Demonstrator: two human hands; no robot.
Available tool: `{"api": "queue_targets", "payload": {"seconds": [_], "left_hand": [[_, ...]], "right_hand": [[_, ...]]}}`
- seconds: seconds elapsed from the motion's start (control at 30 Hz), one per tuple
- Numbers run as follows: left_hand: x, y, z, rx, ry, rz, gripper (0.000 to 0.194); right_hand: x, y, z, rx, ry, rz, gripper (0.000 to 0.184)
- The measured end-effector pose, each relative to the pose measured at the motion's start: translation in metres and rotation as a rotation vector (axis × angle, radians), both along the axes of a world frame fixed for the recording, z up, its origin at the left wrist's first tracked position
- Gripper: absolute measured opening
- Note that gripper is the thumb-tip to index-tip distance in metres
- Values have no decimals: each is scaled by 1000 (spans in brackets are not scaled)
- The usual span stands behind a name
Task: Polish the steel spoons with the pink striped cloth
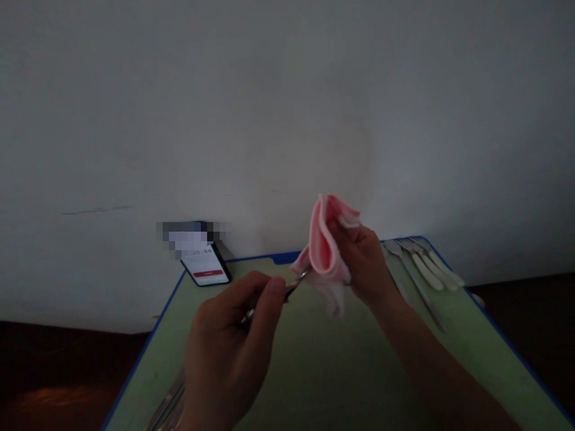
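My left hand is closed around the handle of a metal piece of cutlery, thumb on top, and its far end goes into a pink cloth. My right hand grips that folded pink cloth, wrapped around the utensil's tip, which is hidden by the fabric. Both hands are held above a green table with a blue edge.
Several pieces of cutlery with pale handles lie at the table's far right. More metal cutlery lies at the near left edge. A phone with a lit screen leans against the white wall. Dark floor lies on both sides.
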State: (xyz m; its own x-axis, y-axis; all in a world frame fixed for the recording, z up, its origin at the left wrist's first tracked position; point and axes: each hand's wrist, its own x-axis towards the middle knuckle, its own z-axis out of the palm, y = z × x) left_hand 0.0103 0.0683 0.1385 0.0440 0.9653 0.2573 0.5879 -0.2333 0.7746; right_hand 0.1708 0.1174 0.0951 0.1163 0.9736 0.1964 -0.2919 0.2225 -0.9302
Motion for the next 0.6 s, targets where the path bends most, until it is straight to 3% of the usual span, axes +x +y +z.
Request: {"api": "queue_targets", "payload": {"seconds": [0.13, 0.37, 0.5, 0.6], "left_hand": [[12, -1, -4, 51, 10, 4, 28], [12, 1, -13, 329, 265, 64, 32], [11, 6, -18, 306, 255, 45, 29], [1, 10, -16, 243, 216, 11, 27]], "right_hand": [[-22, -1, -7, -59, 230, -168, 32], [-40, -7, -15, -242, 341, -97, 33], [-32, -12, -15, -268, 274, -24, 38], [-20, -12, -17, -228, 98, 50, 46]]}}
